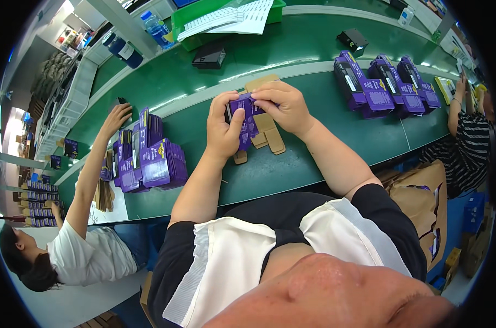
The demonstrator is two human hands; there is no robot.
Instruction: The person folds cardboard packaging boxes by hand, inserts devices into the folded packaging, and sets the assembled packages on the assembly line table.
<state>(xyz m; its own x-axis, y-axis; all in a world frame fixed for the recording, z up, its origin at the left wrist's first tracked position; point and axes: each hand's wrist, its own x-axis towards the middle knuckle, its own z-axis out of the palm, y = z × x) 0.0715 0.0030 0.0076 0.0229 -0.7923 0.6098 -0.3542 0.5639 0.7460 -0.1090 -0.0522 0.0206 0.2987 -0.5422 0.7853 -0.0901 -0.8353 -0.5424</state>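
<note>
Head view. Both hands meet at centre, a little toward 12 o'clock, over the green table (291, 164).

Left hand (223, 128): fingers curled tight round the left side of a purple carton (247, 117), thumb pressed across its face. Right hand (283, 106): fingers bent over the carton's top edge, pinching it from above. Carton count in hand: 1, partly folded, brown inner flaps (270, 134) hanging below it and resting on the table.

Flat purple cartons, stacked on edge at 9 o'clock: 1 pile (149, 158); individual pieces too many and too close to count. Formed purple boxes at 2 o'clock: 3 (387, 85), side by side, just beside one another.

Black items on the far belt: 2, one (208, 56) at 11 o'clock, one (353, 39) at 1 o'clock. Green bin (190, 19) with white sheets at 12 o'clock: 1.

Other persons: 2. One at 8 o'clock in a white shirt, hand (117, 117) stretched onto the table. One at 3 o'clock in a striped top (469, 145).

Brown paper bag (423, 191) at 4 o'clock: 1, near the right elbow.
</note>
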